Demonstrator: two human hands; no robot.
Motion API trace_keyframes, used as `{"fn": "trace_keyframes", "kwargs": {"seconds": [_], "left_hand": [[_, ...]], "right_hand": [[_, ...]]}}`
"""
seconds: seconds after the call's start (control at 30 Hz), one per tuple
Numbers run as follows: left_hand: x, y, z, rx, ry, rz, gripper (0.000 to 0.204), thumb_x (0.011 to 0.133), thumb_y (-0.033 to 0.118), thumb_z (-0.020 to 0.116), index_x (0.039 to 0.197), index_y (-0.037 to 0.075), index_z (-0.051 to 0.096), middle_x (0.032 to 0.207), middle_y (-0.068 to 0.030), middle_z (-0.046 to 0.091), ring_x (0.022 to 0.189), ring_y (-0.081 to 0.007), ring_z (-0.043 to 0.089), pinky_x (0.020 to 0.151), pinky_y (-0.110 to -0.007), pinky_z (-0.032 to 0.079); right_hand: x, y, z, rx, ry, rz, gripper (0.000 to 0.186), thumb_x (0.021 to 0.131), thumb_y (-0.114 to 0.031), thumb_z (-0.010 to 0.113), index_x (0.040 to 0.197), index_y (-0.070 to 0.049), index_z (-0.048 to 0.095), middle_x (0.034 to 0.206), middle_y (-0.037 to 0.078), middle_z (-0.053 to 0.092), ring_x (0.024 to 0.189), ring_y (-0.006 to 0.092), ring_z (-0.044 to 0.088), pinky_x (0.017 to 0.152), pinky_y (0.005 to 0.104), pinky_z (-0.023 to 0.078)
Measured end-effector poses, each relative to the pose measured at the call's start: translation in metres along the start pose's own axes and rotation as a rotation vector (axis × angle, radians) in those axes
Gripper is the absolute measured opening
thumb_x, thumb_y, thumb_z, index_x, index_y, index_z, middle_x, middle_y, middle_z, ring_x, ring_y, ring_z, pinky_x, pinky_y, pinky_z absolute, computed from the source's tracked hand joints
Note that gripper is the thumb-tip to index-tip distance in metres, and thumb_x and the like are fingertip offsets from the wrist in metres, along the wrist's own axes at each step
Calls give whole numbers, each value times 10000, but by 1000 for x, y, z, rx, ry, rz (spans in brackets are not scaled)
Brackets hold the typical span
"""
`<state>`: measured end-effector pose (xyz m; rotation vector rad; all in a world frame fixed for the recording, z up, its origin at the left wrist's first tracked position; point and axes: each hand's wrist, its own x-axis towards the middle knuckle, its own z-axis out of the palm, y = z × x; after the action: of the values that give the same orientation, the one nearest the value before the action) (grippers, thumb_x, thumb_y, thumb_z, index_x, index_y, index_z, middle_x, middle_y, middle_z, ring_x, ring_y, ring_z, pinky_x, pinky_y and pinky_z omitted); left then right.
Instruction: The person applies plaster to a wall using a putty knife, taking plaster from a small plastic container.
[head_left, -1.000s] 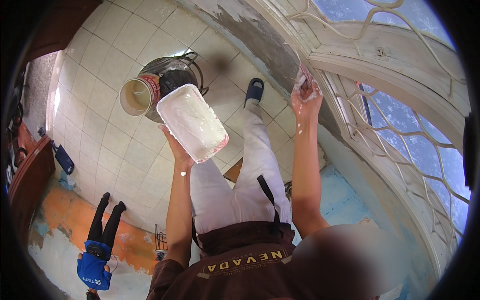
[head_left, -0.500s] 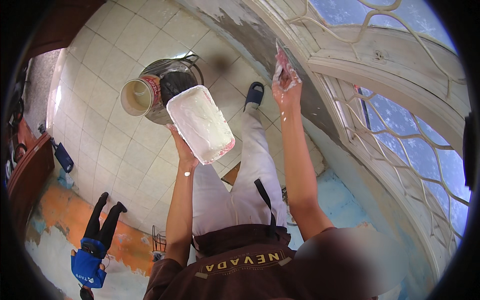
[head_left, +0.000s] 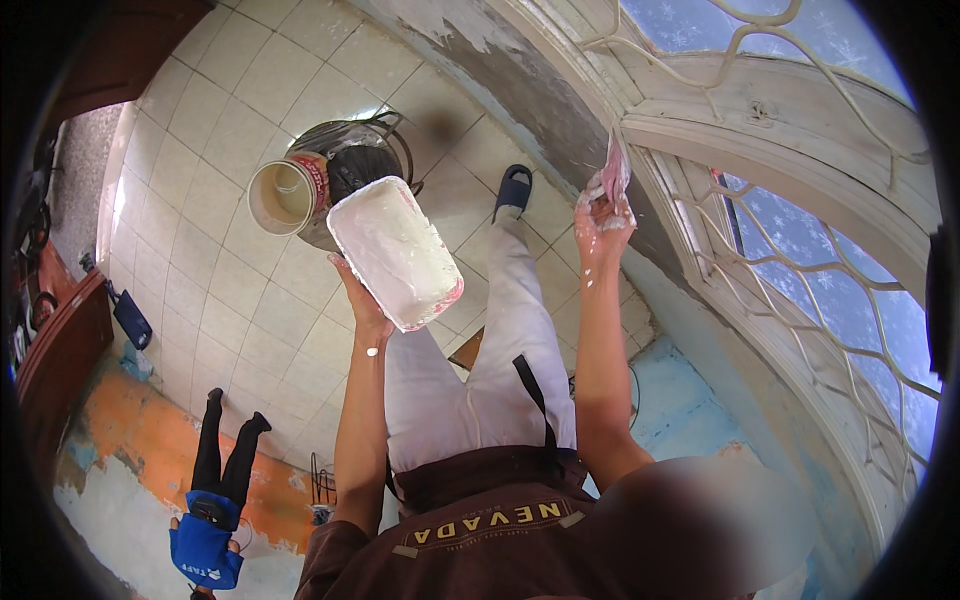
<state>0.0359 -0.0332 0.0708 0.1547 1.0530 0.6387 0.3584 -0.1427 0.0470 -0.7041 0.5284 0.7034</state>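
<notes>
My left hand [head_left: 362, 303] holds up from below a rectangular board [head_left: 395, 250] coated in white plaster, tilted toward me. My right hand [head_left: 600, 228], smeared with plaster, grips a small flat plaster-covered blade [head_left: 612, 172] and presses it against the grey patched wall [head_left: 560, 95] beside the arched window frame [head_left: 740, 130]. My white trousers and one foot in a dark slipper [head_left: 512, 190] show far below between my arms.
On the tiled floor [head_left: 215, 150] below stand a cream bucket [head_left: 280, 195] and a dark round pan [head_left: 360, 160]. Another person in blue top and black trousers [head_left: 212, 500] is at lower left. A metal window grille [head_left: 820, 290] curves along the right.
My right hand with the blade moved up and left along the wall, then came back down to the right. The board shifted slightly right.
</notes>
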Motion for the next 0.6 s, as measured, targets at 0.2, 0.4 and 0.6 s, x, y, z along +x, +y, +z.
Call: {"fn": "trace_keyframes", "kwargs": {"seconds": [0.2,0.4,0.6], "left_hand": [[-1,-1,-7,17,-45,9,827,883,721,242,1477,151,169,1492,-94,241,1343,-298,301,1082,-445,331],[-3,-2,2,86,-14,1,838,877,731,233,1482,156,157,1503,-91,218,1356,-295,279,1088,-441,316],[-3,-3,12,75,23,-11,854,891,709,241,1476,92,160,1507,-122,225,1358,-298,289,1101,-428,299]], "right_hand": [[-3,-2,-60,-136,190,23,194,829,-50,561,1015,-16,604,952,87,663,855,209,632,725,328,516],[21,-8,-71,-260,238,57,161,840,-74,577,995,-47,613,947,82,673,885,201,639,708,312,530],[19,-40,15,-46,157,-73,235,905,-87,460,1048,78,546,1064,193,635,959,275,631,834,353,557]]}}
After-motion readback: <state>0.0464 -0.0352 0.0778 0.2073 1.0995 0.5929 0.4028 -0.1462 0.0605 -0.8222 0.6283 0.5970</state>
